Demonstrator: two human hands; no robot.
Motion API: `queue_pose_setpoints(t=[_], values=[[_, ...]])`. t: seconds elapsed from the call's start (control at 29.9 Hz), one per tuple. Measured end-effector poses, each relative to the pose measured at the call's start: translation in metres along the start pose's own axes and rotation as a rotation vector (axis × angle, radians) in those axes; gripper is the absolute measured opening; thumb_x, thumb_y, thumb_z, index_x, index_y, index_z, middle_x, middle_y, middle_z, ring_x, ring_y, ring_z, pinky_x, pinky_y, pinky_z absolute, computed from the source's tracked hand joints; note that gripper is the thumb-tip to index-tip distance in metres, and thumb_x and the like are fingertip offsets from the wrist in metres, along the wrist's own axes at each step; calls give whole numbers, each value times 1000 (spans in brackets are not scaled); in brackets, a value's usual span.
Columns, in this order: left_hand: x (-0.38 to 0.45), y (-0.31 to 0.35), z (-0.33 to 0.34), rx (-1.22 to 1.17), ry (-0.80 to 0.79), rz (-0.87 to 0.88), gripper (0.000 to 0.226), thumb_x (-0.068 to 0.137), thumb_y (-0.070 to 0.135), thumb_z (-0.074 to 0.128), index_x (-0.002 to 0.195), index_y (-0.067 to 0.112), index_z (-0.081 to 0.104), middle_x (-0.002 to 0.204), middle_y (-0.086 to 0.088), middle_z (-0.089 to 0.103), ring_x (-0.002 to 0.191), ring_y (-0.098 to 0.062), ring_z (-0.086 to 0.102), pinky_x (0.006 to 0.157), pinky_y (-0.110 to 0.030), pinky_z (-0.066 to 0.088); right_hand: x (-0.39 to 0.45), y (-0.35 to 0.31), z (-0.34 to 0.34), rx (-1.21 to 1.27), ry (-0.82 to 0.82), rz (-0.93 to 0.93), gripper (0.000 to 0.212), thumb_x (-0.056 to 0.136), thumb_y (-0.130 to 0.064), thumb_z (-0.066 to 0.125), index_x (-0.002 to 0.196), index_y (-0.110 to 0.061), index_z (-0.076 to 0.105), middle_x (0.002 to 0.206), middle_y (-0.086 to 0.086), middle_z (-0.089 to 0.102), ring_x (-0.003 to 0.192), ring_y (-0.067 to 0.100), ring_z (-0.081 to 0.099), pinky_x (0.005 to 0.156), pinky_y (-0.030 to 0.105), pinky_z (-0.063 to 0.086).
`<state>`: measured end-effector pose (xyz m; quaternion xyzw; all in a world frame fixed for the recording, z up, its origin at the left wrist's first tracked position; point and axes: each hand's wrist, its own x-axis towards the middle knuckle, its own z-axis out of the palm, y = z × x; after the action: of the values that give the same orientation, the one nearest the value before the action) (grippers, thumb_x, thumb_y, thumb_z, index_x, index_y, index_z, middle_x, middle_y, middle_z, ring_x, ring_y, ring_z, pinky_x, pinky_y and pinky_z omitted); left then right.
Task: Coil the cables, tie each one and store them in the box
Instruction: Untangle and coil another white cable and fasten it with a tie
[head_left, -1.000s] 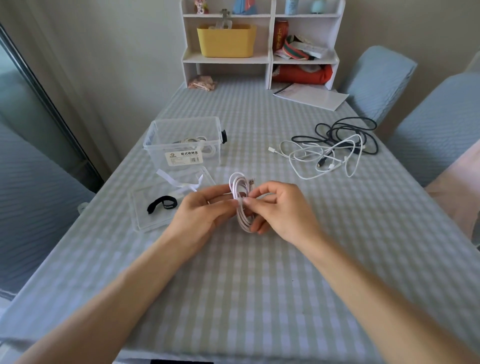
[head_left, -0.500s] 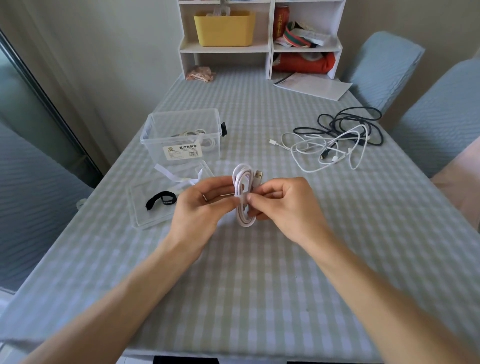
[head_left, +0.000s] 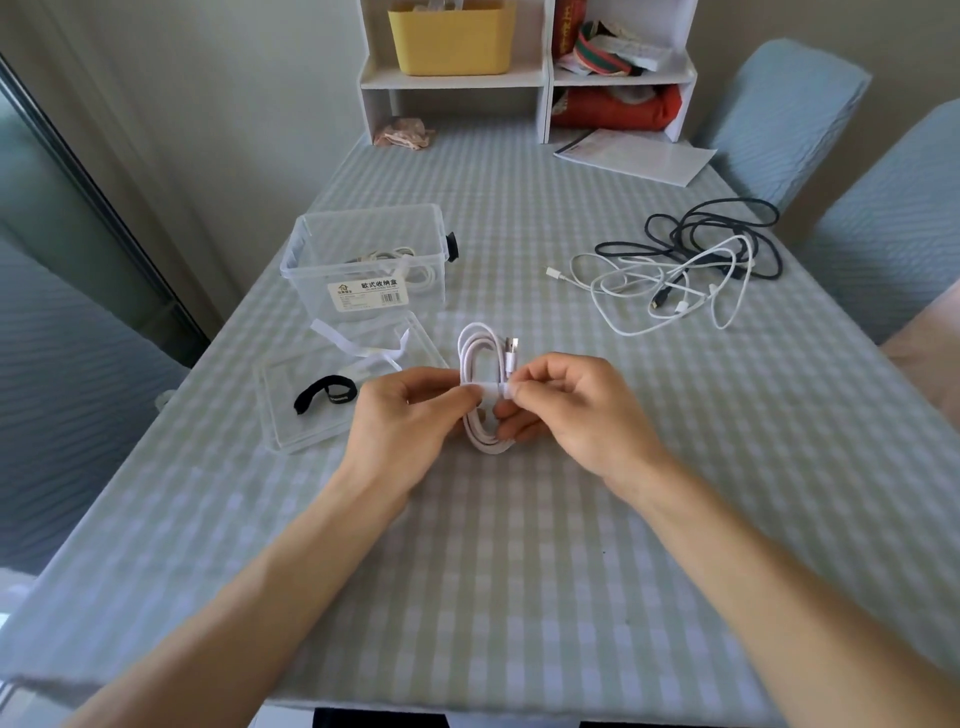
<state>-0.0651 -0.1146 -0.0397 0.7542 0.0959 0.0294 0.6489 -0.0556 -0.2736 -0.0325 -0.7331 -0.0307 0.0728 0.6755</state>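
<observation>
A coiled white cable (head_left: 480, 353) stands upright between my hands, with a white tie (head_left: 488, 389) wrapped round its middle and a USB plug sticking up. My left hand (head_left: 402, 421) pinches the coil from the left. My right hand (head_left: 563, 410) pinches the tie's end on the right. The clear plastic box (head_left: 363, 234) stands behind on the left with a coiled white cable inside. Its lid (head_left: 291, 415) lies in front of it, carrying a black strap (head_left: 324, 397) and white ties (head_left: 358, 351). Loose white cables (head_left: 670, 291) and a black cable (head_left: 727, 228) lie tangled at the right.
A white shelf unit (head_left: 545, 83) with a yellow bin (head_left: 449, 39) stands at the table's far end. A white paper (head_left: 639, 156) lies before it. Two blue-covered chairs (head_left: 779, 114) stand at the right. The table's left edge runs beside a dark window frame.
The coil has turned more upright and the white tie now shows wrapped round its middle. Both hands stay on it; the view has tilted down slightly.
</observation>
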Motion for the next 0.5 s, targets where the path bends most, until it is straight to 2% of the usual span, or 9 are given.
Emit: queue_pose_setpoints(t=[0.07,0.13,0.23,0.3,0.33,0.37,0.5], values=[[1,1,1,15,46,-22,4,79,14,76,83,15,77,72,1,74,70,-11,70,75,-33,57,-1,-2,-3,85,-32,37,18,93,-1,58,77,-3,64,71,9,71,63,22,70,59,25,55],[2,2,2,11,73,-40,4,79,11,73,83,13,75,67,2,73,64,-8,66,71,-30,54,-2,-2,-5,132,-54,51,21,94,-1,56,75,-5,62,72,8,71,65,23,70,63,26,56],[1,3,3,19,99,-37,3,78,11,74,80,12,73,66,2,72,62,-8,65,67,-31,53,-5,2,-3,-21,-28,-23,17,94,-5,59,78,-6,64,68,1,71,61,15,69,64,22,53],[0,2,4,2,98,-35,4,77,12,76,79,11,73,69,-3,73,66,-15,68,70,-38,56,-6,5,3,-212,30,-106,12,92,-11,64,80,-10,66,66,-2,70,58,11,66,58,19,50],[-1,2,3,-10,97,-36,5,77,12,77,78,11,73,71,-5,73,69,-19,70,73,-41,58,-6,7,7,-265,51,-142,10,91,-13,65,81,-13,67,66,-1,70,57,13,66,56,22,50],[-1,2,3,-31,92,-39,6,76,12,79,78,10,74,72,-8,73,73,-24,72,76,-44,58,-5,8,11,-293,66,-168,9,90,-13,66,81,-14,67,67,1,70,59,17,65,56,26,51],[-3,3,1,-191,8,-62,6,78,3,78,84,2,75,78,-15,75,81,-32,74,84,-47,60,-3,10,14,-281,86,-224,10,91,-10,65,81,-14,67,70,1,70,65,19,66,58,22,50]])
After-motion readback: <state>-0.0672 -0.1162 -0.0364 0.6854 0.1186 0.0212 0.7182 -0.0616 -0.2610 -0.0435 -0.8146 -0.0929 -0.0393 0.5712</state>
